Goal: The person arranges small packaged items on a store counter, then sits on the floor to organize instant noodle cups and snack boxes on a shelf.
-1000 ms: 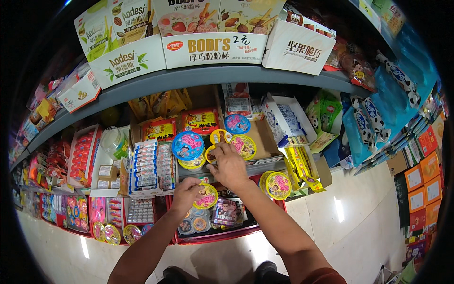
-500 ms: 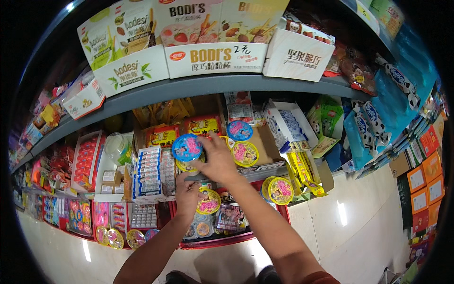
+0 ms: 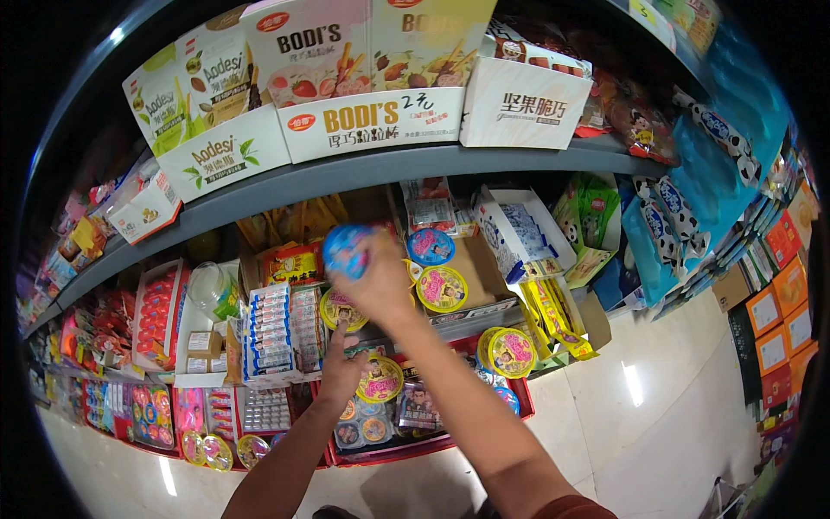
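My right hand [image 3: 380, 281] grips a round blue-lidded tub [image 3: 347, 251] from its right side, lifted over the shelf and smeared by motion. Just below it, my left hand [image 3: 343, 359] has its fingers closed at the near edge of a round yellow-lidded tub [image 3: 337, 313]. Right of my right hand, another blue-lidded tub [image 3: 430, 247] and a yellow-lidded tub [image 3: 442, 289] lie in an open cardboard box [image 3: 484, 268]. One more yellow-lidded tub [image 3: 380, 380] sits lower, beside my left wrist.
A grey shelf edge [image 3: 363, 172] with snack boxes [image 3: 372, 121] curves above my hands. White-wrapped sticks [image 3: 270, 329] stand left of them. On the right are yellow packets [image 3: 553, 316] and several stacked yellow tubs [image 3: 510, 352]. A red tray [image 3: 389, 457] lies low, above the tiled floor [image 3: 622, 450].
The blue tub has moved slightly right and up in my right hand, uncovering more of the yellow tub below. My left fingers are now against that yellow tub. The view has shifted a little.
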{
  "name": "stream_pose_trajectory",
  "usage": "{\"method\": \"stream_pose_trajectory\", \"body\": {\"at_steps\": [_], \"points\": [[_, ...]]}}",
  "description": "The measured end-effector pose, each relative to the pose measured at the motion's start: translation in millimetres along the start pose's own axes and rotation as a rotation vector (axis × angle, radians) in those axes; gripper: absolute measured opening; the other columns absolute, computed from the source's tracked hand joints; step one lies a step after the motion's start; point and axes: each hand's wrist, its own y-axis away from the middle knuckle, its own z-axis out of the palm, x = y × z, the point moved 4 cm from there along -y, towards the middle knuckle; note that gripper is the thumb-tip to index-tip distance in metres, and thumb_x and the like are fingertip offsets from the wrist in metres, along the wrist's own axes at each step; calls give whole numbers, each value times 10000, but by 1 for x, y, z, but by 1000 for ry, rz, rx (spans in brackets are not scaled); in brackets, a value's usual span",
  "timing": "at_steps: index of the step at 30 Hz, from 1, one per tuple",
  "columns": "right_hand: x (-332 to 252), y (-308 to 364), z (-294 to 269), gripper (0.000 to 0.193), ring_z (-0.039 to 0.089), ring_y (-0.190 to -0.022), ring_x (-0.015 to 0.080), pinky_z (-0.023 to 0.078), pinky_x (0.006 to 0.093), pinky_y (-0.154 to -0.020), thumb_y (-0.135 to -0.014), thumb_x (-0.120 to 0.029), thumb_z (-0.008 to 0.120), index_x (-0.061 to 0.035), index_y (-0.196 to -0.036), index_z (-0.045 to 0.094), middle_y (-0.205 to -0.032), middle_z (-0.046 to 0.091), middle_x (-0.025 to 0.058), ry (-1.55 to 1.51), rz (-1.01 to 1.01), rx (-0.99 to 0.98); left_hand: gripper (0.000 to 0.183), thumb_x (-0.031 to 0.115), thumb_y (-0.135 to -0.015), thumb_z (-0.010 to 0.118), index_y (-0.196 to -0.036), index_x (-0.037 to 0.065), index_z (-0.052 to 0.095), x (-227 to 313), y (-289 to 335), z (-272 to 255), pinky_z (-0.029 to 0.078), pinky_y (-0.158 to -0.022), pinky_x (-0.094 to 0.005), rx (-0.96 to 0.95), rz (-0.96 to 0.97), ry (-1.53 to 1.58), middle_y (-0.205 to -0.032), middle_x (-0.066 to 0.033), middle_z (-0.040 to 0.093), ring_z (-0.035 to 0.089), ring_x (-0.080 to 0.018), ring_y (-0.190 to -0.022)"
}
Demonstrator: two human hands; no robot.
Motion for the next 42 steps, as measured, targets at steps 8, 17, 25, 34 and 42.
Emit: {"method": "stream_pose_trajectory", "body": {"at_steps": [8, 17, 25, 34, 42], "points": [[87, -25, -126, 535, 506, -1098, 419, 428, 472, -947, -661, -297, 808, -4, -1003, 518, -1220, 515, 261, 406, -6, 178, 643, 33, -914, 526, -1496, 62, 252, 10, 6, 0, 547, -670, -322, -38, 54, -19, -1294, -189, 495, 635, -179, -744], [127, 0, -120, 515, 356, -1314, 451, 342, 458, -1083, -702, -204, 793, 7, -1076, 509, -1402, 378, 312, 564, -22, -12, 628, 22, -905, 565, -1471, 87, 301, 7, 0, 1, 539, -638, -317, -8, 28, 29, -1318, -214, 487, 689, -228, -773], [170, 12, -108, 456, 372, -1340, 418, 352, 427, -1096, -782, -38, 668, -7, -1225, 563, -1407, 432, 267, 619, -124, -165, 628, 7, -902, 559, -1470, 112, 310, 3, -4, 1, 560, -674, -330, -31, 75, -10, -1340, -220, 464, 689, -241, -819], [169, 1, -103, 452, 488, -1270, 352, 417, 385, -1055, -764, -20, 646, -13, -1216, 618, -1338, 537, 211, 801, -40, -145, 580, 5, -896, 561, -1435, 101, 371, 4, -11, 7, 558, -671, -311, 48, 35, 156, -1281, -190, 513, 658, -206, -784], [175, 6, -96, 388, 542, -1234, 293, 468, 348, -997, -784, 16, 574, -42, -1156, 667, -1251, 613, 175, 821, -86, -152, 488, 51, -913, 532, -1390, 80, 436, 8, -3, -2, 529, -759, -287, 94, 34, 318, -1250, -148, 515, 620, -185, -851]]}}
